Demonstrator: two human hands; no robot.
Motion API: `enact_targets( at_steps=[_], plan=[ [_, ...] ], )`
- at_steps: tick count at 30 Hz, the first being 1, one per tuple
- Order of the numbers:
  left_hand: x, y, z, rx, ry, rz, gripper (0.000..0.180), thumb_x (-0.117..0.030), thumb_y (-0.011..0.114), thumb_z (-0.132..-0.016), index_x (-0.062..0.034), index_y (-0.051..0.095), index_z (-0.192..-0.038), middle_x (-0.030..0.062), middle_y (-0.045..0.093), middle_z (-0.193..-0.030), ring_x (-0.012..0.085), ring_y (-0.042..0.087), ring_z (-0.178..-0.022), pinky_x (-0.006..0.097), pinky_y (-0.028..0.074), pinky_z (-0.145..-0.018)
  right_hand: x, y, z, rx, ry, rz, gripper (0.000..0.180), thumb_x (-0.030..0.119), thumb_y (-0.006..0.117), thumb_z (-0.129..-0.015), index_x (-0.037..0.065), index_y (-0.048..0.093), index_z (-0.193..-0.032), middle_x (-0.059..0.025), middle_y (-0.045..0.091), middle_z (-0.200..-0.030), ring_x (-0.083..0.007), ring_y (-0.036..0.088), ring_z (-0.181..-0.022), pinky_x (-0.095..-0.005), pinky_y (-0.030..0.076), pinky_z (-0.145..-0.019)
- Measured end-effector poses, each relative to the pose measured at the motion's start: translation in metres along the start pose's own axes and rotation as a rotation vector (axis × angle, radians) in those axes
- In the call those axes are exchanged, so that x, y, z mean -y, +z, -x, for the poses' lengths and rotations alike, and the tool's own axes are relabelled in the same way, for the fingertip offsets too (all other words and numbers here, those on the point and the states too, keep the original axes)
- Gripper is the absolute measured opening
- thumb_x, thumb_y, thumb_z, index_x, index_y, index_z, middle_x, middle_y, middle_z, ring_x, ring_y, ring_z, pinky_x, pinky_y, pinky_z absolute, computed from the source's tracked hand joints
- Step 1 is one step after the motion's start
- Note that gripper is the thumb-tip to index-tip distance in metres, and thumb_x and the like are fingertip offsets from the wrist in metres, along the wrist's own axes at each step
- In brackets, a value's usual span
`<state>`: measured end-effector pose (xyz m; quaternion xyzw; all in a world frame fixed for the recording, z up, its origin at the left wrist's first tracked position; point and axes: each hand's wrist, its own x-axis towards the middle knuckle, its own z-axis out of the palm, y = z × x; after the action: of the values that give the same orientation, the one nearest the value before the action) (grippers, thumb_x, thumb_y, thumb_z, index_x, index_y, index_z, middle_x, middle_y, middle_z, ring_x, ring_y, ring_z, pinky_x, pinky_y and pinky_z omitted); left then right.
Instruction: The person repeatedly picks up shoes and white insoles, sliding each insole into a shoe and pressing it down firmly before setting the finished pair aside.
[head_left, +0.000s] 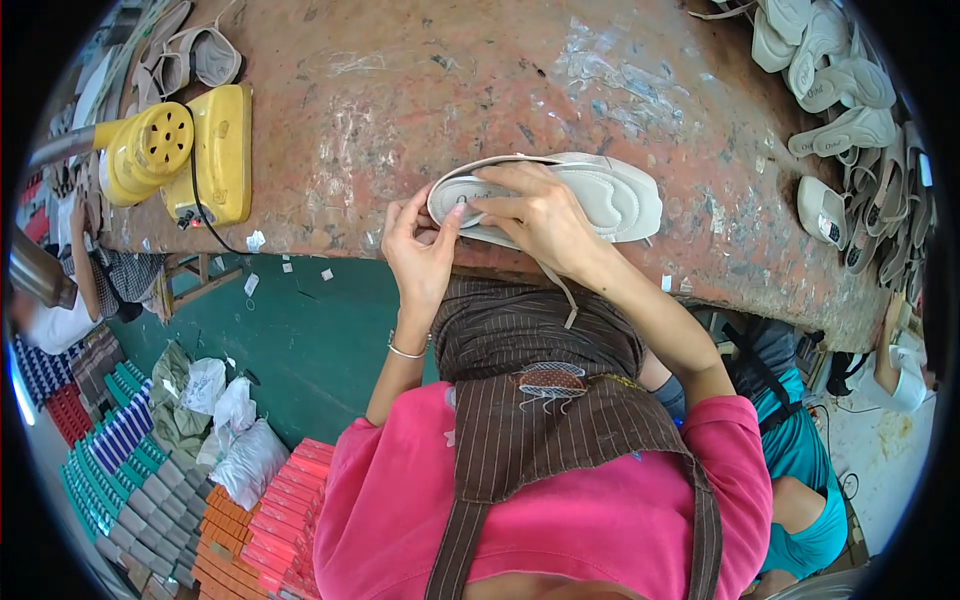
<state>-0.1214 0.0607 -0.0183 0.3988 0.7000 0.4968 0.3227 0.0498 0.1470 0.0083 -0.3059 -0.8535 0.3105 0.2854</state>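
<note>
Both our hands have a grip on one pale shoe sole (590,195). Our left hand (420,250) pinches the round heel end between thumb and fingers, so that grip is closed on it. Our right hand (535,220) lies over the middle of the sole with the fingers pressed down and the thumb tucked under the near side, so that grip is closed on it too. We see the sole lying flat at the near edge of the tabletop (450,90), with its long side running left to right. A thin strap (558,285) hangs from it, over the edge, down onto our brown striped apron (540,400).

We wear a pink shirt (400,500) under the apron and a thin bracelet (405,351) on the left wrist.

On the far left of the reddish, scratched tabletop stands a yellow machine (190,150) with a round part full of little holes and a black cord. Some grey straps (190,55) lie behind it. On the far right we see a heap of pale shoes (845,110), well apart from our hands.

Below the tabletop the floor is green (310,340). Stacks of red, grey and green boxes (180,490) sit at the lower left, with white bags (235,440) beside them. Another person in blue-green clothes (810,470) sits just to our right.
</note>
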Motion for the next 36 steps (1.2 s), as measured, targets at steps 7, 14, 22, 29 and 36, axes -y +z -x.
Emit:
enact_targets(
  at_steps=[7,14,22,29,36],
  plan=[
    [-0.006,0.001,-0.009,0.003,0.022,-0.150,0.025,-0.001,0.074,-0.085,0.0072,0.066,-0.108,0.0008,0.056,-0.087,0.0038,0.056,-0.067,0.019,0.049,-0.058,0.005,0.003,-0.004,0.103,0.005,0.059,0.027,0.006,0.073,-0.073,0.004,0.075,-0.100,-0.0153,0.062,-0.122,-0.0323,0.060,-0.113,-0.0420,0.050,-0.094],
    [0.004,0.007,-0.019,-0.055,-0.089,-0.087,0.012,0.001,0.069,-0.085,0.0052,0.069,-0.096,0.0047,0.060,-0.074,0.0073,0.053,-0.052,0.025,0.042,-0.046,-0.014,0.006,-0.009,0.339,-0.291,0.078,0.042,0.011,0.062,-0.078,0.009,0.068,-0.120,-0.0126,0.055,-0.137,-0.0276,0.052,-0.129,-0.0366,0.043,-0.109],
    [-0.013,0.005,-0.022,0.001,-0.077,-0.132,0.006,-0.002,0.064,-0.089,0.0026,0.064,-0.086,0.0047,0.061,-0.064,0.0078,0.053,-0.050,0.027,0.042,-0.046,0.023,-0.005,0.015,0.209,0.045,0.450,0.035,0.011,0.063,-0.074,0.012,0.075,-0.107,-0.0157,0.063,-0.127,-0.0261,0.055,-0.127,-0.0430,0.033,-0.115],
    [-0.036,0.020,0.025,0.326,0.104,-0.391,0.016,-0.013,0.067,-0.085,-0.0026,0.059,-0.076,0.0143,0.062,-0.060,0.0305,0.063,-0.053,0.040,0.048,-0.050,-0.009,-0.059,-0.020,-0.553,0.413,1.076,0.037,0.011,0.068,-0.073,0.007,0.072,-0.110,-0.0198,0.067,-0.112,-0.0337,0.061,-0.114,-0.0438,0.041,-0.105],
    [-0.062,0.046,0.071,0.372,0.551,-0.589,0.022,-0.021,0.076,-0.078,-0.0060,0.064,-0.089,0.0110,0.064,-0.088,0.0297,0.062,-0.088,0.042,0.049,-0.072,0.026,-0.089,0.014,-0.133,0.396,0.074,0.035,-0.003,0.066,-0.070,0.000,0.057,-0.103,-0.0283,0.053,-0.131,-0.0450,0.053,-0.123,-0.0466,0.051,-0.095]
  ],
)
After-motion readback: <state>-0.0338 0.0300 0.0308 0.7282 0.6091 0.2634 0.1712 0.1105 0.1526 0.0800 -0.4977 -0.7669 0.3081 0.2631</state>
